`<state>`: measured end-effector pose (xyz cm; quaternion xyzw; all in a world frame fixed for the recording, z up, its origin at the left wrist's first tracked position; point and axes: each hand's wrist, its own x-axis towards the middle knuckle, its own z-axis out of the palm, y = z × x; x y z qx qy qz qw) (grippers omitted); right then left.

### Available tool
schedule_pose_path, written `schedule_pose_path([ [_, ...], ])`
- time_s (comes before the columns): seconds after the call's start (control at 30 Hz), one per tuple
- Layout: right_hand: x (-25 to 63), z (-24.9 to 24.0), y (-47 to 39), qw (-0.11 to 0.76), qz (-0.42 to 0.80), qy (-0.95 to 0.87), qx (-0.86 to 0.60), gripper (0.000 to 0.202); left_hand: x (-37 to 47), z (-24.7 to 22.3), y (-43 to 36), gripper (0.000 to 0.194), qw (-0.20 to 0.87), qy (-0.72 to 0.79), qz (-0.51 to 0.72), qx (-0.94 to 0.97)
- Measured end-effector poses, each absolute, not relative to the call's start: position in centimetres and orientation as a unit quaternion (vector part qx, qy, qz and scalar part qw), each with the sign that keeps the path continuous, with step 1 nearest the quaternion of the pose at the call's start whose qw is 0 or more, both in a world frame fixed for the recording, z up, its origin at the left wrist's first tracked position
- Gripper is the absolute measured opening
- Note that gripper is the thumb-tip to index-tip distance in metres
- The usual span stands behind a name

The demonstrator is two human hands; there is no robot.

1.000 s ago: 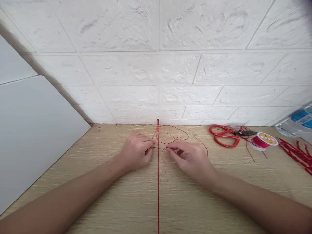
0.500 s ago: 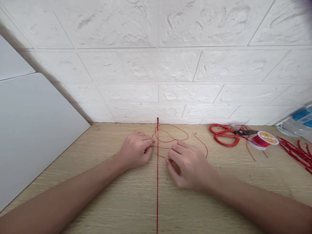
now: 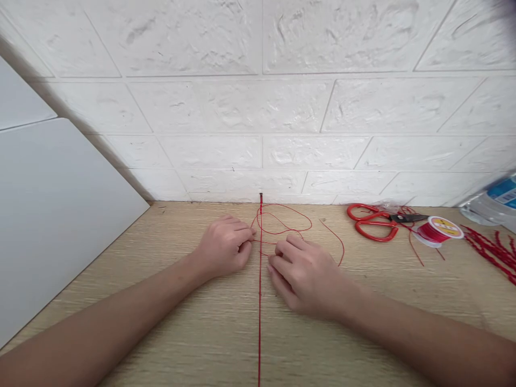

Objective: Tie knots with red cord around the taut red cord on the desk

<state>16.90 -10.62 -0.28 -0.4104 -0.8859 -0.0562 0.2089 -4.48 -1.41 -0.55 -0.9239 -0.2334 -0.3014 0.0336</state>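
Observation:
A taut red cord (image 3: 260,312) runs from a small dark peg (image 3: 260,195) at the wall's foot down toward me, with a short knotted stretch just below the peg. Thinner loops of red string (image 3: 296,208) lie around its upper part. Left of the cord, my left hand (image 3: 228,244) is closed, pinching the string at its fingertips. My right hand (image 3: 304,274), curled on the other side, pinches a short end of the string that points toward the cord. Its palm and the string beneath it are hidden.
Red-handled scissors (image 3: 374,223) lie at the right, their blades beside a spool of red thread (image 3: 435,232). Farther right are several twisted red cords (image 3: 489,250) and a clear bottle with a blue label (image 3: 502,193). A white panel (image 3: 64,215) stands at the left.
My right hand has moved slightly left, toward the taut cord, bringing the string end with it. My left hand has stayed in place.

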Motion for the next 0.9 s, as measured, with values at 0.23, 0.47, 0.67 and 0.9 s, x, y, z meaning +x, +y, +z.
schedule_pose_path([
  [0.23, 16.87, -0.25, -10.49, 0.222, -0.068, -0.872, -0.431, 0.028, -4.44, -0.50, -1.56, 0.020, 0.036, -0.233, -0.301, -0.924],
  [0.47, 16.82, -0.10, -10.61, 0.200, -0.057, -0.880, -0.428, 0.029, -4.52, -0.41, -1.65, 0.022, 0.031, -0.240, -0.315, -0.918],
  [0.67, 16.76, 0.07, -10.45, 0.188, -0.063, -0.881, -0.430, 0.030, -4.52, -0.50, -1.50, 0.022, 0.009, -0.243, -0.296, -0.924],
  [0.9, 16.79, 0.27, -10.42, 0.200, -0.055, -0.878, -0.431, 0.026, -4.46, -0.47, -1.57, 0.022, -0.003, -0.246, -0.284, -0.927],
])
